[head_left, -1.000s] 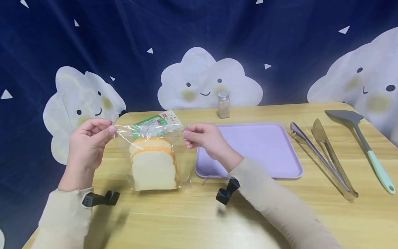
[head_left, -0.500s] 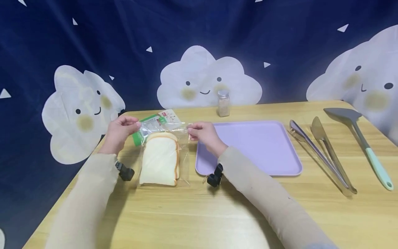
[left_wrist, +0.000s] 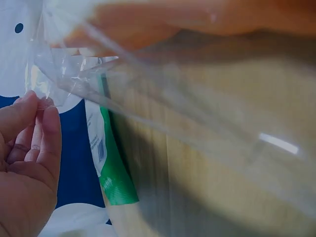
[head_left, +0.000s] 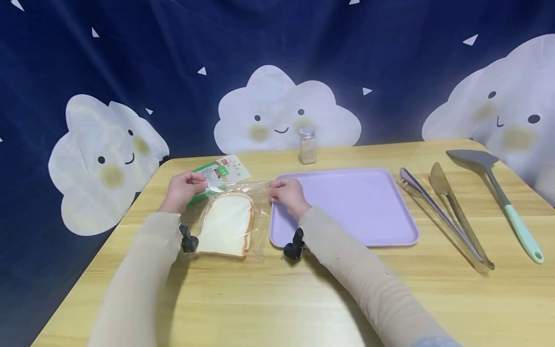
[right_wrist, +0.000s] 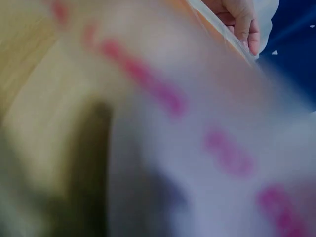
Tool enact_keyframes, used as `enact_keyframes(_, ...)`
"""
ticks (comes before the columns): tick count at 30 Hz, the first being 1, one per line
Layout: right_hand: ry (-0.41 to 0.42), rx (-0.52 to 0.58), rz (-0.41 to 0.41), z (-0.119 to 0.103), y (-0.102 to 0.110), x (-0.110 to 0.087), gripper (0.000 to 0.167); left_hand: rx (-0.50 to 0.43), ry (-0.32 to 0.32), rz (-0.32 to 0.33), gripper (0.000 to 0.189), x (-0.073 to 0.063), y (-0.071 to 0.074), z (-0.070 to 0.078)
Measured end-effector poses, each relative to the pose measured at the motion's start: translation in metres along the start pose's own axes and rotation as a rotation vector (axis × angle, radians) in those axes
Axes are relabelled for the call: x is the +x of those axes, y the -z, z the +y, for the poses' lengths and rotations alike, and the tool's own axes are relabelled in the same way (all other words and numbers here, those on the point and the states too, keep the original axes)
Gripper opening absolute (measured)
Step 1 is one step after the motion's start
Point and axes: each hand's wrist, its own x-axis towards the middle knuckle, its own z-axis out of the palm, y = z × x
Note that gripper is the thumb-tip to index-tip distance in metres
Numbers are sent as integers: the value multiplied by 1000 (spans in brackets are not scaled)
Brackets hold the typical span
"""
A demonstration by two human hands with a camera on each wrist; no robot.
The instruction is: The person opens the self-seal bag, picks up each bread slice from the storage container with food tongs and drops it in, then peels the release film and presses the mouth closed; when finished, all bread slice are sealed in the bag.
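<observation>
White bread slices [head_left: 225, 222] with orange-brown crusts lie inside a clear plastic bag [head_left: 259, 212] on the table, left of centre in the head view. With thumb and fingers my left hand [head_left: 181, 191] pinches the bag's far left corner; the left wrist view shows this hand [left_wrist: 29, 158] with film between thumb and fingertips. My right hand [head_left: 289, 193] pinches the far right corner, beside the tray's left edge. Blurred film with pink-red marks fills much of the right wrist view.
Beyond the bag lies a green and white packet [head_left: 227, 168]. A lilac tray [head_left: 347, 207] is to its right, then metal tongs [head_left: 451, 212] and a turner [head_left: 505, 202] with a mint handle. A glass shaker [head_left: 308, 146] stands near the back edge.
The bag with the bread has come down toward the table and tilted flatter. My left hand has moved right, closer to my right hand; both still pinch the bag's top corners.
</observation>
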Motion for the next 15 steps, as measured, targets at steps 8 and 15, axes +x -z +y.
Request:
enact_keyframes(8,3,-40,69,4,-3,0,17,44,24,-32,30,0,-1,-5)
enact_keyframes(15,-40,-30,50,2,2,-3,22,95,15,-130,38,-2,2,-4)
